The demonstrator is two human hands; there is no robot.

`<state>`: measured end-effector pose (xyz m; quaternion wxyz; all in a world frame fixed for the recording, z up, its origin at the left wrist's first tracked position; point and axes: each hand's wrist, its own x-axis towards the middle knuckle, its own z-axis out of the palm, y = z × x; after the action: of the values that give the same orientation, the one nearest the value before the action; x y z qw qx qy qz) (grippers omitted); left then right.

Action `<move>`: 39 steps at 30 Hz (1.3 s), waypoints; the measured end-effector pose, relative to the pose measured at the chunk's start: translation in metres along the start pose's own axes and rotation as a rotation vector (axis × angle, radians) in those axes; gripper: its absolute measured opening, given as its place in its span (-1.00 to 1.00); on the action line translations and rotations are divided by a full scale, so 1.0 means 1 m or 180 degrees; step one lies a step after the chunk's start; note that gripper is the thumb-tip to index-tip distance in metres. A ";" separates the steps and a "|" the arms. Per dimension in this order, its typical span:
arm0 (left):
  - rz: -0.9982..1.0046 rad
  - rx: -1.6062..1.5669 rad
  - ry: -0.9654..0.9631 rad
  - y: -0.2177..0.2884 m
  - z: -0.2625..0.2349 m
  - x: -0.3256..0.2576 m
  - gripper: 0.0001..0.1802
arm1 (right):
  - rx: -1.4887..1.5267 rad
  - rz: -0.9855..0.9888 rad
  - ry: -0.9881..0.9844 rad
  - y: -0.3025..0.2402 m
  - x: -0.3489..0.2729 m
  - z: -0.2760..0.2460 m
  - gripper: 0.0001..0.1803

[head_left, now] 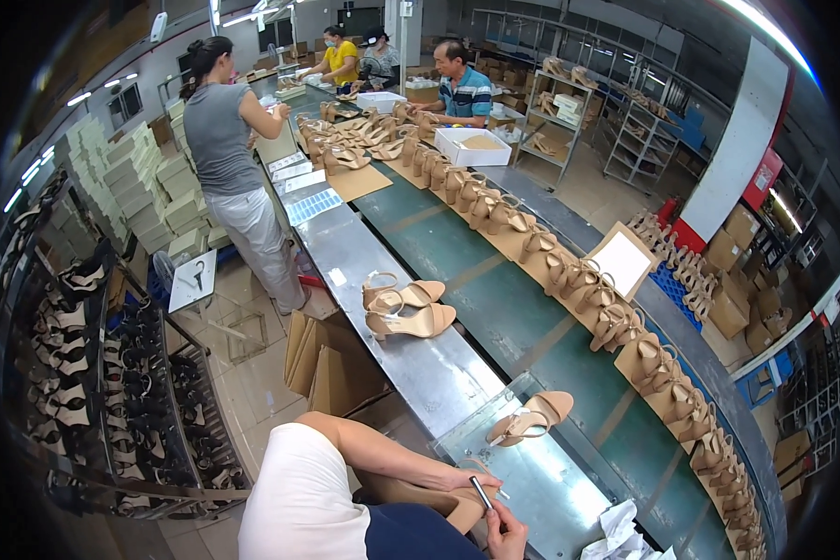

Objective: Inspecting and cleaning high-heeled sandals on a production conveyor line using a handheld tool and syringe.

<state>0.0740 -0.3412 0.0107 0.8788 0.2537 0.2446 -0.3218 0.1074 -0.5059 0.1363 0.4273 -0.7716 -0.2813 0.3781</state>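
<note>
Low in front of me, a tan high-heeled sandal (464, 512) is held close to my body. My left hand (459, 479) is closed on its upper part, by the strap. In my right hand (506, 536) is a slim pen-like tool (481, 492), dark with a pale side, its end at the sandal. The exact contact is hidden by my fingers. Just beyond my hands, a single tan sandal (532, 417) lies on the metal worktop (453, 441). Farther left along the bench stands a pair of tan sandals (413, 320).
A green conveyor belt (495, 308) runs alongside, with a long row of tan sandals (588, 285) on cardboard. Crumpled white paper (621, 534) lies at my right. A shoe rack (112, 392) and cardboard (331, 359) stand left. Several co-workers, one in grey (222, 140), work farther along.
</note>
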 end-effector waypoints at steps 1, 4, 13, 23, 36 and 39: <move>-0.0010 0.0016 -0.0048 0.000 0.002 -0.004 -0.57 | -0.0010 -0.0020 0.0012 -0.001 -0.001 0.001 -0.62; -0.0012 0.0134 -0.0069 0.001 0.005 -0.014 -0.57 | -0.0224 0.0116 0.0015 0.004 -0.004 0.006 -0.62; -0.0771 0.0576 0.0343 0.041 0.034 -0.010 -0.55 | -0.0619 -0.0515 0.0919 0.036 0.005 0.000 -0.71; -0.1490 0.1166 0.0337 0.032 0.022 0.048 -0.53 | -0.0284 -0.0213 0.1418 0.050 -0.038 0.010 -0.67; -0.1866 0.1094 0.0043 0.023 0.079 0.020 -0.50 | -0.0151 0.0214 0.2051 0.055 -0.055 0.024 -0.67; -0.1947 0.1041 -0.0062 0.018 0.099 0.018 -0.50 | -0.0281 0.0090 0.2245 0.056 -0.064 0.021 -0.67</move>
<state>0.1243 -0.3969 0.0798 0.6916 0.3029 0.2462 -0.6077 0.0606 -0.5714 0.1018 0.4590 -0.8762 -0.1218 0.0818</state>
